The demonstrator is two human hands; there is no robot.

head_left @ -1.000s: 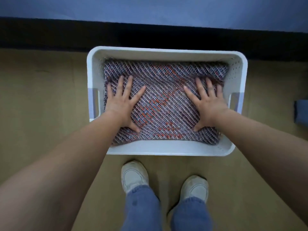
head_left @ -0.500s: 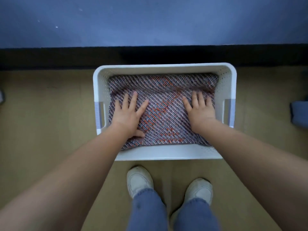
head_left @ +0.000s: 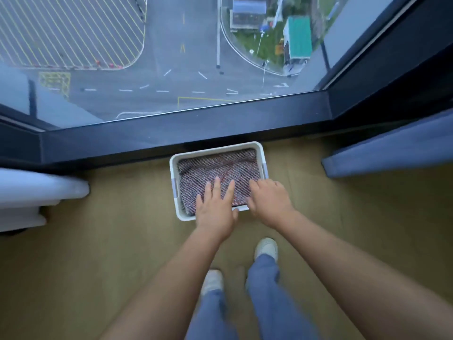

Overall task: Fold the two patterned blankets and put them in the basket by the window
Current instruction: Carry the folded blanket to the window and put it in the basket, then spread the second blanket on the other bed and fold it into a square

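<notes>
A white plastic basket [head_left: 173, 173] stands on the floor against the dark window sill. A folded patterned blanket [head_left: 215, 168], woven in grey, red and orange, fills it. I cannot tell whether a second blanket lies beneath. My left hand [head_left: 214, 208] hovers over the basket's near edge with fingers straight and spread, holding nothing. My right hand [head_left: 268, 200] is over the near right corner, fingers loosely bent, also holding nothing. Whether either hand touches the blanket cannot be made out.
A large window [head_left: 171, 57] looks down on a street. The dark sill [head_left: 186, 128] runs behind the basket. White furniture [head_left: 31, 192] stands at the left, a blue-grey cushion edge [head_left: 387, 153] at the right. My two feet stand on tan floor [head_left: 110, 241].
Both hands have lifted off the blanket and drawn back toward me. The view has risen and pulled away, so the basket looks smaller and the window has come into view.
</notes>
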